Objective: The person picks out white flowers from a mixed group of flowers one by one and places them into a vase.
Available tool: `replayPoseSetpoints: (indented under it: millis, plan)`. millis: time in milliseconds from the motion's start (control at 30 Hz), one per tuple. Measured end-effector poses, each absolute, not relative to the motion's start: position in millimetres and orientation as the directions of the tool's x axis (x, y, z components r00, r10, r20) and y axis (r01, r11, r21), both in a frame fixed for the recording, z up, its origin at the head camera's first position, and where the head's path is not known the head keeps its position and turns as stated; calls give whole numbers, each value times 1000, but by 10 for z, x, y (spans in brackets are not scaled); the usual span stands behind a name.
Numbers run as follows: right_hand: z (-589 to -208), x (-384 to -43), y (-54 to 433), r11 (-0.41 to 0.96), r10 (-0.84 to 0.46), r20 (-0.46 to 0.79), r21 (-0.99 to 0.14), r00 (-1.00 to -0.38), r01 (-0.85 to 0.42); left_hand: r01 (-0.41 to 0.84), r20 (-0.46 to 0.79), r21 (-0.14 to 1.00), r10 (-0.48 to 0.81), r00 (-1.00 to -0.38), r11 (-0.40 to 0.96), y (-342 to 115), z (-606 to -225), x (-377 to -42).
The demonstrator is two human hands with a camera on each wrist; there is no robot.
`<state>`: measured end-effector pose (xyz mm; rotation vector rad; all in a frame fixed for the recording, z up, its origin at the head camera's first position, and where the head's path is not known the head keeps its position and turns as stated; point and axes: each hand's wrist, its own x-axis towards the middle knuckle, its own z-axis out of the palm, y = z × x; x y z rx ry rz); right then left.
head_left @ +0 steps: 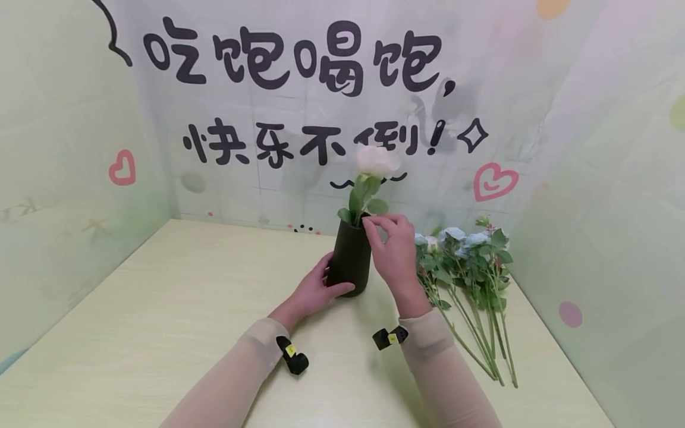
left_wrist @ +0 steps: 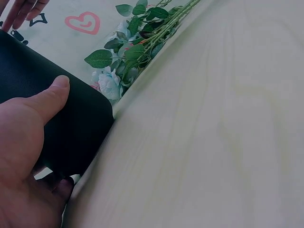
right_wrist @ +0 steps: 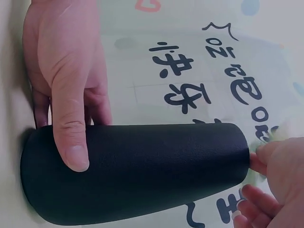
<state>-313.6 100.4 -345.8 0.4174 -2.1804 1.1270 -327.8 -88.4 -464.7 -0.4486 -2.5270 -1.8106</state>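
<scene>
Black tapered vase [head_left: 348,261], white leafy flower [head_left: 377,160] above.

Your head view looks forward and down from farthest back, over the tabletop [head_left: 214,291] to the lettered backdrop [head_left: 299,107]. Your left-wrist view sits close to the black vase [left_wrist: 78,130], tilted, facing the flower bunch [left_wrist: 135,51] that the head view shares. Your right-wrist view (turned sideways) is also close; all three share the vase and your left hand [right_wrist: 69,80].
</scene>
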Motion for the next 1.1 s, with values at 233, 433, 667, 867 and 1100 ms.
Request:
replayPoseSetpoints:
  millis: [233,433,667,867,1100]
  plan:
    - [-3430,-3121,1014,574,27,647,-634,-762,-518,224,162,930,224,-961,293,-888,-4660,-3291]
    - [-3426,-3113,1026,567,19,623,-650,-782,-505,242,178,922,225,-958,302,-893,-4664,-3290]
    - [-3403,-3113,1050,566,16,596,-667,-802,-485,234,168,924,228,-959,303,-902,-4670,-3293]
    - [-3384,-3132,1124,564,17,591,-672,-806,-481,225,161,927,225,-961,299,-915,-4662,-3287]
    - [-3356,-3164,1392,554,67,533,-723,-843,-413,230,168,929,224,-960,291,-899,-4653,-3260]
